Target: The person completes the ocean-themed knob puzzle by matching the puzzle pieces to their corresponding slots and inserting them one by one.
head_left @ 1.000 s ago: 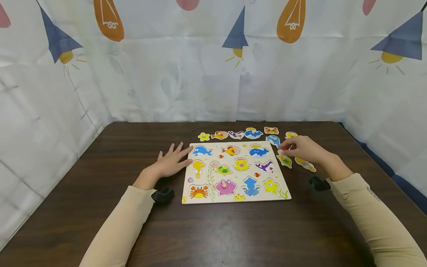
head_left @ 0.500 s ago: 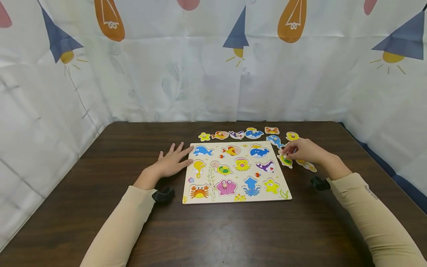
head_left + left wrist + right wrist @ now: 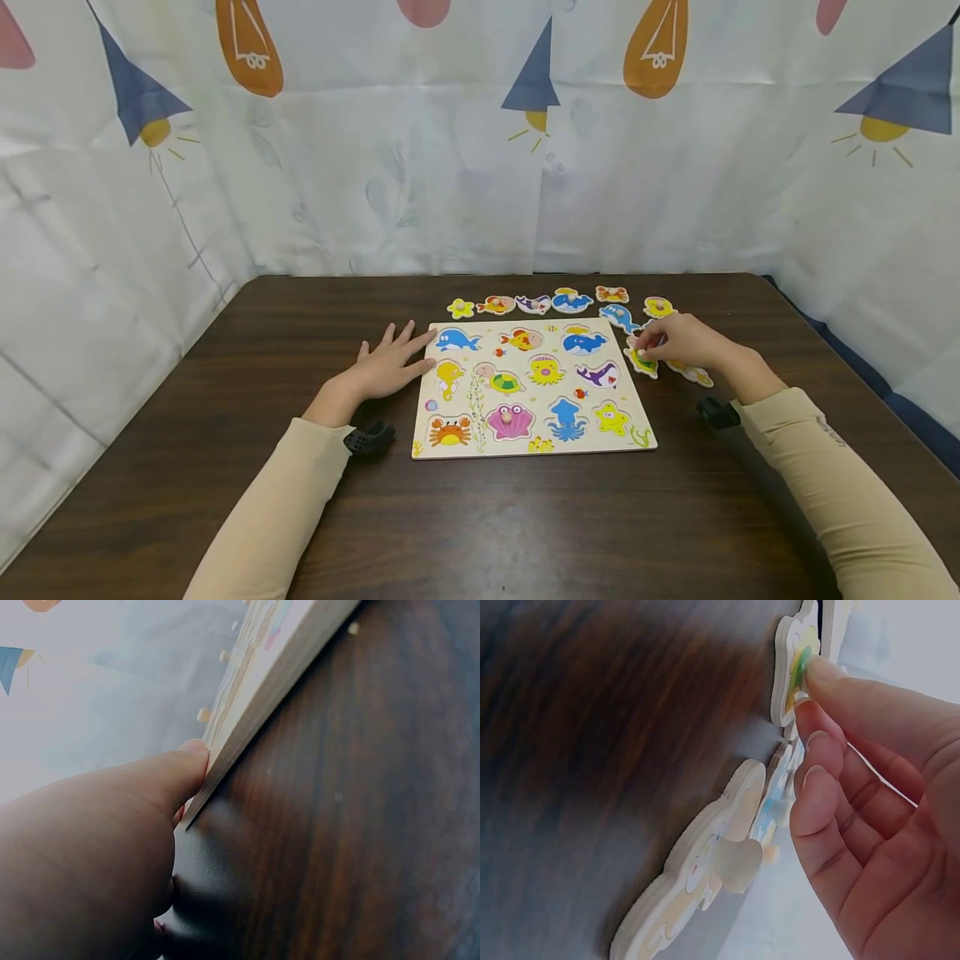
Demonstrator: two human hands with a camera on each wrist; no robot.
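My right hand (image 3: 688, 340) pinches the knob of the green-and-yellow turtle puzzle piece (image 3: 642, 365) with thumb and fingertips. The turtle piece (image 3: 783, 682) lies beside the right edge of the wooden puzzle board (image 3: 465, 450); the fingers hide its knob. My left hand (image 3: 382, 365) lies with spread, straight fingers against the board's left edge. In the left wrist view the thumb (image 3: 169, 771) touches that edge. A pink shell piece (image 3: 510, 423) with a knob sits in the board, among printed sea animals. A long yellow piece (image 3: 693, 375) lies partly behind my right hand.
Loose knobbed pieces lie along the board's far side: a star (image 3: 461, 309), a fish (image 3: 496, 305), a purple whale (image 3: 533, 305), a blue whale (image 3: 572, 302), a crab (image 3: 612, 295), a dolphin (image 3: 618, 317) and an octopus (image 3: 658, 307). A patterned curtain (image 3: 450, 217) hangs behind the table (image 3: 480, 533).
My right hand has moved slightly nearer and down onto the turtle piece, uncovering more of the dolphin and octopus. My left hand stays at the board's edge.
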